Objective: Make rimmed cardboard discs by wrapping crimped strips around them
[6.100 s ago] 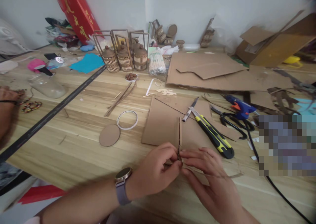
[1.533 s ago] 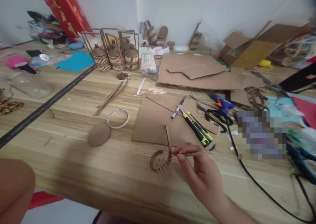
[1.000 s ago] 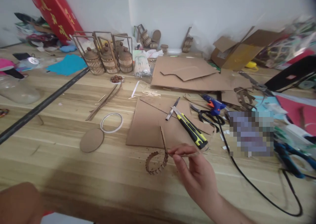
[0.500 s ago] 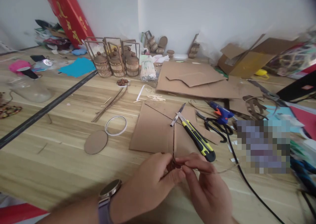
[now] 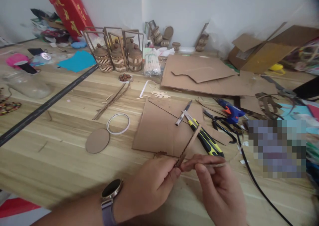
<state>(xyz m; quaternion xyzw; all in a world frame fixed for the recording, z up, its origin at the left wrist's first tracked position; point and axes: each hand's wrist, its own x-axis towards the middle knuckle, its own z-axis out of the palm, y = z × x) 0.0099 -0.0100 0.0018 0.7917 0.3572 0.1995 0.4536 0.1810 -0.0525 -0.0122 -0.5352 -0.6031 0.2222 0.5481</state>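
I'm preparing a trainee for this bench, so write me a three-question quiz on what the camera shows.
1. True or false: the wristwatch is worn on the person's right wrist.
2. What lies right beside the cardboard disc?
3. Fill in: the left hand pinches a narrow corrugated ____ strip.

Key:
1. False; it is on the left wrist.
2. A white ring.
3. Cardboard.
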